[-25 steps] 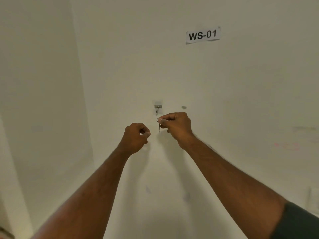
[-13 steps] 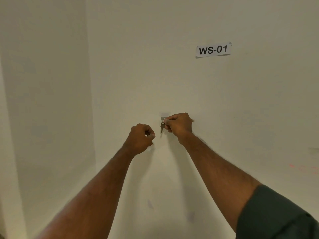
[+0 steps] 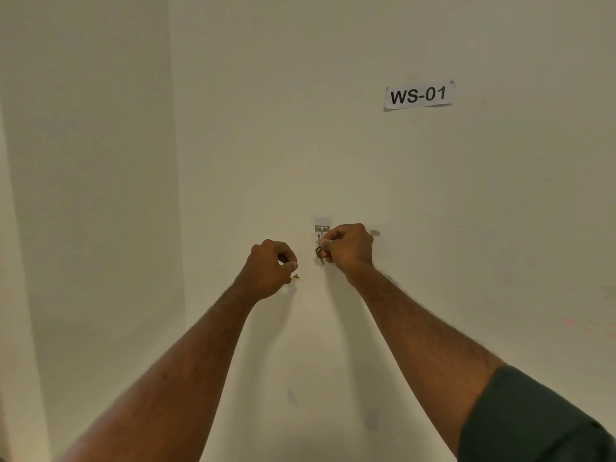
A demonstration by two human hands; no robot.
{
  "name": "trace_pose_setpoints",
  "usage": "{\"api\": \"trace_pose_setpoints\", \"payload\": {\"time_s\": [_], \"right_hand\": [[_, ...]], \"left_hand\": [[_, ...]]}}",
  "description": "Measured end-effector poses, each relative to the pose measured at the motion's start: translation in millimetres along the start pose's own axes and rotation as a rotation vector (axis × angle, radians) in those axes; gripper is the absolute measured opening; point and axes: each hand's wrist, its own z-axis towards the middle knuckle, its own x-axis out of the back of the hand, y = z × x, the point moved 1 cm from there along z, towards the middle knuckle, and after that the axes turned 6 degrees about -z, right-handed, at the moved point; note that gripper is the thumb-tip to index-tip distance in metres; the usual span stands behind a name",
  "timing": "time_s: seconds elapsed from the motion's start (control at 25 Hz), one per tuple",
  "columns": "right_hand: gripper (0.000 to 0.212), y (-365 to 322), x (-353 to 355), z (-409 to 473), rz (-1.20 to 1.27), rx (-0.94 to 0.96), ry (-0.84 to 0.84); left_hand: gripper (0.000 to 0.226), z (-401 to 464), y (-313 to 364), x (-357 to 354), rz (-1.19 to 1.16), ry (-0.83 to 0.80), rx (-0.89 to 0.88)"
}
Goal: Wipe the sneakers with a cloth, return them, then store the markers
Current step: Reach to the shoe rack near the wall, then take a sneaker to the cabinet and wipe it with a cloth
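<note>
One small bunch of keys (image 3: 319,252), metal, light and rigid, hanging at a wall hook (image 3: 322,229); best held by the ring, since the loose blades would swing and slip. The right hand (image 3: 348,248) is curled closed, fingertips pinching the bunch just below the hook. The left hand (image 3: 270,270) is curled into a fist beside it, with a small dark-and-yellow speck at its fingertips, possibly a held item, too small to identify. A paper label (image 3: 418,95) reading WS-01 is taped on the wall (image 3: 466,211). Sneakers, cloth and markers: none in view. Whether the ring is seated on the hook is hidden by the fingers.
</note>
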Motion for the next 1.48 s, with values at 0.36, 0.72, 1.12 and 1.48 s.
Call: {"api": "trace_pose_setpoints", "payload": {"time_s": [0.36, 0.72, 1.12, 1.48], "right_hand": [[0.012, 24, 9, -23, -0.225, 0.079, 0.000], [0.009, 95, 70, -132, -0.464, 0.057, -0.075], [0.009, 186, 187, -305, -0.658, -0.287, -0.027], [0.009, 281, 285, -448, -0.725, -0.597, -0.068]], "left_hand": [[0.007, -21, -7, -11, -0.026, -0.031, -0.001], [0.006, -97, 2, -46, -0.066, -0.160, 0.041], [0.004, -234, 22, -177, -0.270, -0.479, 0.089], [0.004, -368, 46, -298, -0.314, -0.751, 0.220]]}}
